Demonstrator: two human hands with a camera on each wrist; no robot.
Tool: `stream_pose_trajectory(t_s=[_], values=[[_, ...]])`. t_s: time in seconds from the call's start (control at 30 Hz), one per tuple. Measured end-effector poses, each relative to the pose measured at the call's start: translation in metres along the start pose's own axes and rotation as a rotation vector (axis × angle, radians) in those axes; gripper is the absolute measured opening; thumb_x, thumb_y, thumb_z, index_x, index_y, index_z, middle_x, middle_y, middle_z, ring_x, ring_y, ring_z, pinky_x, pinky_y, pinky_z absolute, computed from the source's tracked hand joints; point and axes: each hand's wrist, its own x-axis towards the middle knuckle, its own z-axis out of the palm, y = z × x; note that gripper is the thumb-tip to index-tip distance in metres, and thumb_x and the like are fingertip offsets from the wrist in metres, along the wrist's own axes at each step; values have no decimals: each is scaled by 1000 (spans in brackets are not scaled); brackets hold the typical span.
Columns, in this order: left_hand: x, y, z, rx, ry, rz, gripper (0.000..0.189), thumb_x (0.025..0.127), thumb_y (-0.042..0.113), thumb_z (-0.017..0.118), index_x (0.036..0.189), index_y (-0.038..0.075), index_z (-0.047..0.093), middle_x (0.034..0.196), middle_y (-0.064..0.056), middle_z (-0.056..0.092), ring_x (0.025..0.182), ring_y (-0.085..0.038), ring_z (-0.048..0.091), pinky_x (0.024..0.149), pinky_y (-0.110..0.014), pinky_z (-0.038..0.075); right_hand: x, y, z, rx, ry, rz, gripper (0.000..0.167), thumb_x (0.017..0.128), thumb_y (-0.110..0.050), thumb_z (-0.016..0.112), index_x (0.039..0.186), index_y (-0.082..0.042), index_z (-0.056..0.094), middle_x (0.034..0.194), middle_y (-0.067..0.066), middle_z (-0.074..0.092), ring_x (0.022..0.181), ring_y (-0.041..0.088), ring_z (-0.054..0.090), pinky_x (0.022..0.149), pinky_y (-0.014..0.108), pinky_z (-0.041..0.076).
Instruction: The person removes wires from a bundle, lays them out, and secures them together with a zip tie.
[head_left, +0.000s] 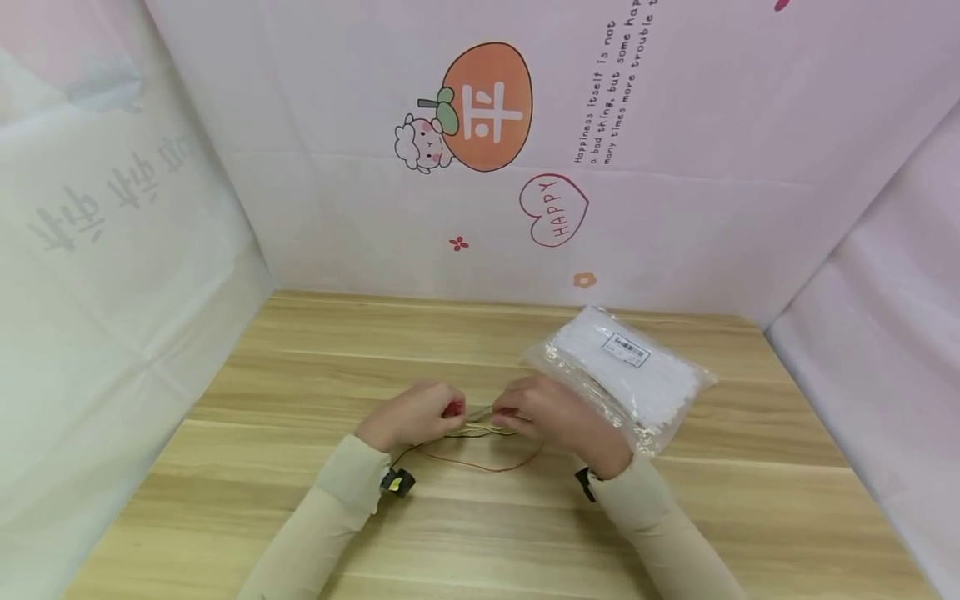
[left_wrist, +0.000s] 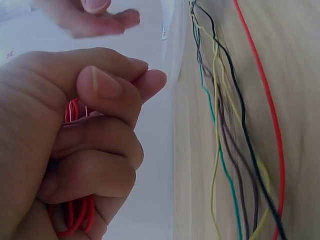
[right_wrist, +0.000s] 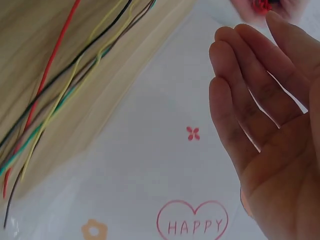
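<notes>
My left hand (head_left: pixel 415 413) curls its fingers round a coiled bundle of red wire (left_wrist: pixel 72 220), whose loops show between the fingers in the left wrist view. Facing it is my right hand (head_left: pixel 553 415), its fingers loosely bent and its palm bare in the right wrist view (right_wrist: pixel 280 125). Beneath both hands, several thin wires lie across the table: a black wire (left_wrist: pixel 243 114), a yellow wire (right_wrist: pixel 64 95), a green wire (left_wrist: pixel 228 176) and a brownish one (left_wrist: pixel 231 140). One red strand (head_left: pixel 491 470) bows toward the near side.
A clear plastic bag (head_left: pixel 637 364) of white contents with a printed label lies beyond my right hand. The wood-grain table (head_left: pixel 480 542) meets a printed white backdrop (head_left: pixel 337 208) at its back edge. Small black cameras (head_left: pixel 398 482) sit at the wrists.
</notes>
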Motion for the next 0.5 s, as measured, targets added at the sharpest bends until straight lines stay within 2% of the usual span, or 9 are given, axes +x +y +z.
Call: stream_pose_trajectory(t_s=[0.13,0.27,0.5], values=[[5,3,4,-18,8,2,24,102,12,65,79,14,62,65,10,43,60,-3,40,59,-20,34,10,-8,8,9,32,18,8,96,-20,79,95,-13,82,88,-4,77,78,5,70,72,18,56],[7,6,7,-48,16,16,20,100,9,65,81,12,62,65,9,41,58,-3,38,57,-20,33,16,-14,15,50,56,85,11,96,-23,79,97,-13,83,87,-4,76,76,3,68,70,16,54],[7,9,10,-36,41,39,17,99,5,64,83,11,63,66,8,43,58,-3,38,57,-18,33,20,-19,28,116,129,182,6,94,-14,81,90,-10,81,80,-2,75,70,3,64,65,17,52]])
